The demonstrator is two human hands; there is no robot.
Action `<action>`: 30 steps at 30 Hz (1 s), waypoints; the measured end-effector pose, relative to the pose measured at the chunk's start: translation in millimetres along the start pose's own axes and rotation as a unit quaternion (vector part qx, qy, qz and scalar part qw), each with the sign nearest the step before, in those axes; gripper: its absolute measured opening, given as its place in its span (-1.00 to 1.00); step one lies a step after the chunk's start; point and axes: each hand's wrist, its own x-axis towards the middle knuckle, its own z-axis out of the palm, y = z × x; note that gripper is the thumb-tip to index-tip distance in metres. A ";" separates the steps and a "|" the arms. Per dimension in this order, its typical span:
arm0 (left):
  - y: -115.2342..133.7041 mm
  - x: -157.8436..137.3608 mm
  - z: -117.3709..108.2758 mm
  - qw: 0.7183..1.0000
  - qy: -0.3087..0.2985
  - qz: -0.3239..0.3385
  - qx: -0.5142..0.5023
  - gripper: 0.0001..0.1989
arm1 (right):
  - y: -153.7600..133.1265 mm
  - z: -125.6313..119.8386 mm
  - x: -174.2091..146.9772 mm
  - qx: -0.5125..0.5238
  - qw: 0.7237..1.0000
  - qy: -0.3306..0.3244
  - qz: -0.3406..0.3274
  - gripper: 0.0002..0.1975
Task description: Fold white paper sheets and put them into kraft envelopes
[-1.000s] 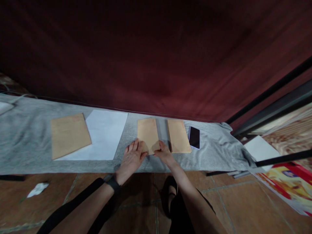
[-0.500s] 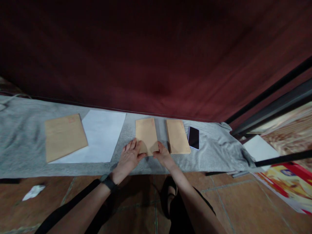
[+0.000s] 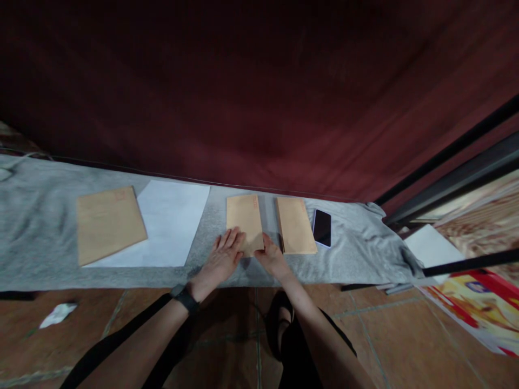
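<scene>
The person's left hand (image 3: pixel 222 258) lies open on the near left part of a brown envelope (image 3: pixel 245 213), mid-tabletop (image 3: pixel 357 243); the right hand (image 3: pixel 273 260) touches its near right corner, its grip unclear. Just right lie stacked envelopes (image 3: pixel 297 224), then a phone (image 3: pixel 322 228). Beyond hangs dark red fabric (image 3: pixel 251 108).

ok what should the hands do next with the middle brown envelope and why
Perhaps press the left hand down to steady the middle brown envelope while the right hand evens its near right corner: the left lies over the near left part, and the right is at that corner.
</scene>
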 end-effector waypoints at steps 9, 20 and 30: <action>11.1 -14.7 1.5 0.996 0.077 0.032 0.034 -0.48 | -4.9 -5.5 -5.0 0.019 0.998 -0.026 0.056 -0.51; 20.6 -11.1 3.5 0.988 0.031 0.145 0.049 -0.43 | -19.0 -15.4 -13.8 -0.100 0.987 -0.067 0.106 -0.42; 23.1 -8.9 -0.9 0.987 0.001 0.152 0.049 -0.46 | -21.9 -20.0 -13.7 -0.101 0.985 -0.088 0.106 -0.44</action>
